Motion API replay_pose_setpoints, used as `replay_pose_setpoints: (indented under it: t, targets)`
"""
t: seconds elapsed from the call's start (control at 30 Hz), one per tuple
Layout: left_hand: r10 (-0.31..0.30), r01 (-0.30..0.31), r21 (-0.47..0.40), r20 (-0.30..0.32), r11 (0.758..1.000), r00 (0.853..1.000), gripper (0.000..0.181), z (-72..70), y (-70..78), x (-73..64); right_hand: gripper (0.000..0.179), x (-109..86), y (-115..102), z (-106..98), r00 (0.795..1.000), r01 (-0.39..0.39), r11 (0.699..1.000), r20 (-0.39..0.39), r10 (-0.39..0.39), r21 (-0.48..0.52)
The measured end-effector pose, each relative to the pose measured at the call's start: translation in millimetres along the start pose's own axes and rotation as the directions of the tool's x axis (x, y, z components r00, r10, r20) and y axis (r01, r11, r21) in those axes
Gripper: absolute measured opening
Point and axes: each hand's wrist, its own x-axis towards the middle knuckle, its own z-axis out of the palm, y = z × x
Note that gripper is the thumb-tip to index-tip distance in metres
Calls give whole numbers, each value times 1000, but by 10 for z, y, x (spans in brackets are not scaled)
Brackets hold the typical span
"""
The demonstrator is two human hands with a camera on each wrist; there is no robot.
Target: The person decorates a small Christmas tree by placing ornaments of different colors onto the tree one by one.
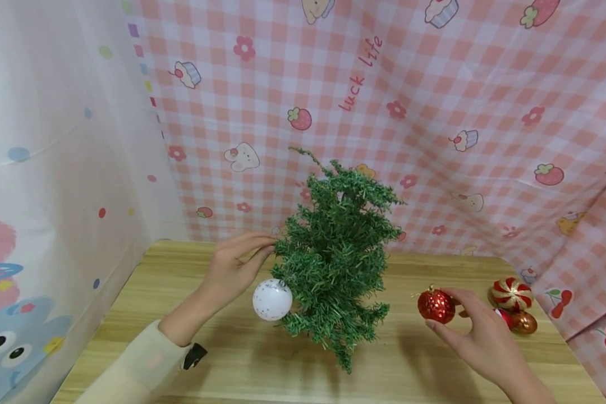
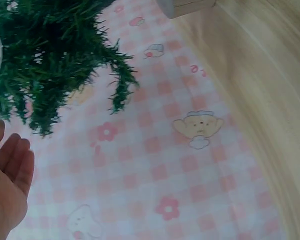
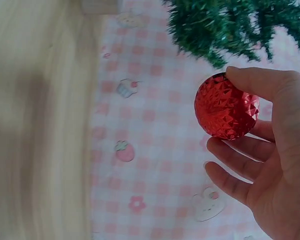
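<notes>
"What sort of place is this?"

"A tabletop nook walled with fabric; I can't tell what room lies beyond."

"What shows it?"

"A pink gingham cloth (image 1: 262,84), printed with cupcakes (image 1: 187,74) and strawberries (image 1: 301,119), hangs behind a wood-grain table (image 1: 232,359). A white cartoon-print cloth (image 1: 81,146) lines the left side."

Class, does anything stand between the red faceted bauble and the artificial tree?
Nothing visible does: in the head view, only wooden tabletop shows between the red faceted bauble, pinched by the right hand, and the artificial tree. The white bauble is on the tree's opposite side.
</notes>
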Motion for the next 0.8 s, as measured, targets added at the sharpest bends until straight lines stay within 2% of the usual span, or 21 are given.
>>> replay_pose_setpoints:
  t: [0.1, 0.13, 0.27, 0.43, 0.6, 0.7, 0.8]
  targets:
    - [16, -16, -3, -36, 1000, 999, 21, -44, 88, 24, 63, -10, -80, -41, 999, 22, 999, -25, -21, 27]
    - [29, -30, -4, -48, 1000, 998, 14, -55, 114, 32, 64, -14, -106, -54, 999, 32, 999, -34, -30, 40]
    - [91, -92, -15, -73, 996, 993, 10, -75, 236, 82, 68, -27, -219, -107, 994, 83, 994, -76, -78, 72]
    - [164, -167, -27, -94, 986, 982, 14, -47, 413, 144, 72, -33, -362, -185, 990, 110, 992, -101, -103, 70]
    - [223, -227, -16, -145, 974, 964, 23, 4, 573, 180, 74, -30, -495, -243, 989, 115, 988, -108, -104, 100]
    - [246, -251, -11, -165, 968, 955, 23, 42, 653, 195, 76, -23, -572, -274, 987, 129, 986, -111, -116, 109]
    - [260, -265, -11, -162, 964, 952, 22, 92, 727, 204, 78, -12, -649, -293, 983, 154, 982, -116, -140, 114]
